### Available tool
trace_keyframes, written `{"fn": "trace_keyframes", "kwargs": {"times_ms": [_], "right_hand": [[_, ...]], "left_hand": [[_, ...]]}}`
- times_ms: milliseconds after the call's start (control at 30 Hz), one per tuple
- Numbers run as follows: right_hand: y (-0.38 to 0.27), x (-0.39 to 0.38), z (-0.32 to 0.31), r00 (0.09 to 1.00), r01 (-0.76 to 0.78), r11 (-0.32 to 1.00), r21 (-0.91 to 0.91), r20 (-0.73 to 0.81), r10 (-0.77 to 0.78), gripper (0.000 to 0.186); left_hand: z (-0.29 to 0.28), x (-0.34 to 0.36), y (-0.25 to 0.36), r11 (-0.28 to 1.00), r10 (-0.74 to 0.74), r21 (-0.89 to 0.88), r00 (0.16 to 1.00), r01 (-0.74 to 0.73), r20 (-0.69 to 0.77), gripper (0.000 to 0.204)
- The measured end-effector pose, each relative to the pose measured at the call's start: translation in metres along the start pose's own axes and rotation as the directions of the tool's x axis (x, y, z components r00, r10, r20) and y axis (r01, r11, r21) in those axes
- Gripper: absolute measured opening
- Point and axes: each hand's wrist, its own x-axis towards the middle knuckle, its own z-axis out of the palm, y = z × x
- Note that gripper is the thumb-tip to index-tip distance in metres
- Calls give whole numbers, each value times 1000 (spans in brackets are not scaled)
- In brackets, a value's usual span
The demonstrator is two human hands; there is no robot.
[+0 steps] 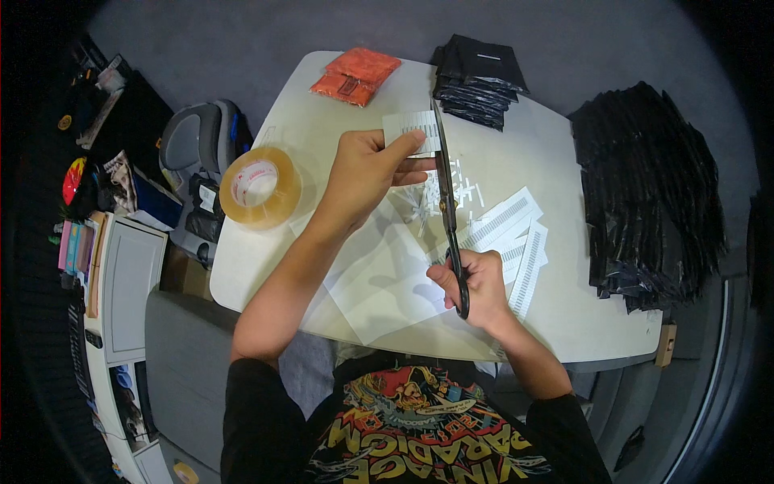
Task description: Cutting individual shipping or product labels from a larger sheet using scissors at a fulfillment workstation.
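A small white piece of printed paper (401, 127) is pinched between the thumb and fingers of my left hand (372, 169), above the far middle of the table. My right hand (476, 286) grips the dark handles of a long pair of scissors (446, 189). Its blades point away from me, with their far part along the paper's right edge. Whether the blades are parted is hard to make out. Below them lies a scatter of thin white paper snippets (463, 187). Several printed paper strips (528, 270) fan out beside my right hand, and a plain white sheet (367, 286) lies under my left forearm.
A wide roll of clear tape (234, 189) sits at the table's left. Orange plastic packets (355, 74) and a stack of black plastic bags (480, 81) rest along the far edge. A large black pile of bags (645, 194) borders the right side. A grey chair (189, 339) stands nearby.
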Motion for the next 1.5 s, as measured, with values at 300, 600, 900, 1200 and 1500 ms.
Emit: {"fn": "trace_keyframes", "kwargs": {"times_ms": [300,600,900,1200,1500], "right_hand": [[9,1,-4,999,30,999,31,25,-31,39],[15,2,-7,994,75,996,52,78,-79,33],[18,4,-6,998,16,1000,19,62,-17,37],[17,5,-6,998,15,1000,-19,69,-14,40],[16,4,-5,997,-2,1000,7,74,2,43]], "left_hand": [[1,0,3,997,30,-70,999,-31,-18,31],[-1,1,6,995,0,-101,1000,-3,-23,35],[-2,0,3,1000,3,20,1000,-3,-3,36],[0,0,1,1000,16,14,1000,-16,-11,36],[-3,2,-2,999,9,34,1000,-8,-14,36]]}}
